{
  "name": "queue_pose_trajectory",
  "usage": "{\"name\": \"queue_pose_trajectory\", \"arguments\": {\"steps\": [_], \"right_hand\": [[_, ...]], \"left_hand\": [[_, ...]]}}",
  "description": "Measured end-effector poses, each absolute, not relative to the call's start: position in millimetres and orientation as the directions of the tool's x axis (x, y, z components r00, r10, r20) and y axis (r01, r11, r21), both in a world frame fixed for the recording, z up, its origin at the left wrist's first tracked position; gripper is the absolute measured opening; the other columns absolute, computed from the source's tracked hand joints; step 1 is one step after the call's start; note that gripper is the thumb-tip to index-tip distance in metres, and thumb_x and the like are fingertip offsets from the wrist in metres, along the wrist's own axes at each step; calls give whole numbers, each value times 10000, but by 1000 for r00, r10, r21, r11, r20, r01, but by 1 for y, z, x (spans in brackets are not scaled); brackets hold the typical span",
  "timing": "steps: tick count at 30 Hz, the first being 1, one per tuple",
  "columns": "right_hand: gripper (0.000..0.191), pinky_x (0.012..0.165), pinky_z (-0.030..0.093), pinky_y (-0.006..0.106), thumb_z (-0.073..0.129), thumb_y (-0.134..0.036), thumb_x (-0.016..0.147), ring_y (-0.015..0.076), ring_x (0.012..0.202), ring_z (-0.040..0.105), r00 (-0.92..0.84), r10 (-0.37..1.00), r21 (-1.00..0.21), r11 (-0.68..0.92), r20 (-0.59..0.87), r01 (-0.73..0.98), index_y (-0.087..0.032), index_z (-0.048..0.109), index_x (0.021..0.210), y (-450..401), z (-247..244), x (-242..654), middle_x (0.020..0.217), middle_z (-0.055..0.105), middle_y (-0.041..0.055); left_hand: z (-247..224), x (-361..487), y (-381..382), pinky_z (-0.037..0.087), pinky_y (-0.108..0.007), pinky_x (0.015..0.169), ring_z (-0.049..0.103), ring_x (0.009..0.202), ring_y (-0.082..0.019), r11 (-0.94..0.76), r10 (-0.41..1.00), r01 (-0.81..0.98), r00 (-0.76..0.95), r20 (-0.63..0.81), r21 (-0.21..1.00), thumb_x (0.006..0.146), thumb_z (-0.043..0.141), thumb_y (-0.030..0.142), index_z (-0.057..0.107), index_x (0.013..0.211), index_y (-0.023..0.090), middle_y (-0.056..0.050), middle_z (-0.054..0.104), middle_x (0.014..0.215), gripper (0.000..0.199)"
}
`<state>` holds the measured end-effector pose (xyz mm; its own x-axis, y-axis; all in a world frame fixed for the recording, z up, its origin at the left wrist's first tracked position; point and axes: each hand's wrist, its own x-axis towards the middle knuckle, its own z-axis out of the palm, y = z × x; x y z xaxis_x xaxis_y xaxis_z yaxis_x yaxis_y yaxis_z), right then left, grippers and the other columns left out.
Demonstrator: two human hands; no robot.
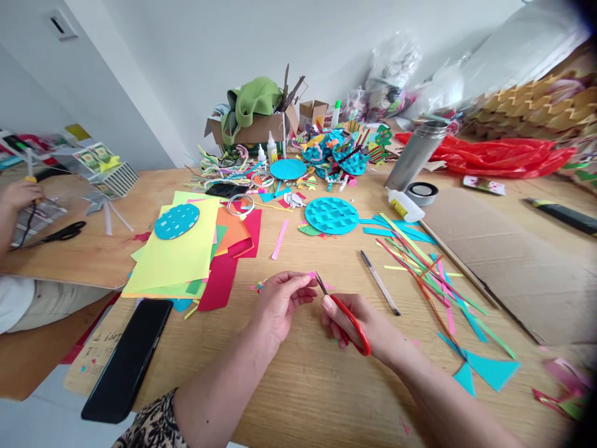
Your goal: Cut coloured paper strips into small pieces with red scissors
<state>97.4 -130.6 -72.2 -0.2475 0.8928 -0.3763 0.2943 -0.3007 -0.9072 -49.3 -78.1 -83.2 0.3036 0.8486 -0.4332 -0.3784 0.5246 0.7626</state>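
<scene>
Pinching a small pink paper scrap (pixel 312 275) between thumb and forefinger, the left hand (pixel 282 305) reaches in from lower left, its other fingers loosely curled. Right hand (pixel 347 318) comes from lower right, thumb uppermost, gripping the red-handled scissors (pixel 355 326); blades angle up and left, tips at the scrap. Both hands at the near middle of the wooden table (pixel 284 386), wrists apart, fingers close together. Pen (pixel 380 283) lies right of them; dimpled blue disc (pixel 332 216) beyond; black phone (pixel 128 361) to the left.
</scene>
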Motion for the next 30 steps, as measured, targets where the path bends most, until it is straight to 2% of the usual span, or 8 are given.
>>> {"name": "queue_pose_trajectory", "arguments": {"steps": [8,30], "right_hand": [[577,393,304,201,388,-709,807,88,405,449,-229,923,-919,-228,-309,321,-172,466,611,-133,-86,94,486,506,-5],[582,364,297,198,407,-726,786,88,360,457,-183,935,-918,-235,-303,320,-185,446,575,-133,-87,89,436,495,-14]], "left_hand": [[-85,-36,-92,470,-238,643,615,639,-116,479,875,-512,212,-435,713,607,764,203,684,661,128,-31,688,670,122],[-87,-32,-98,446,-231,656,613,687,-121,516,846,-549,205,-493,657,576,778,209,692,646,137,-36,696,712,132]]}}
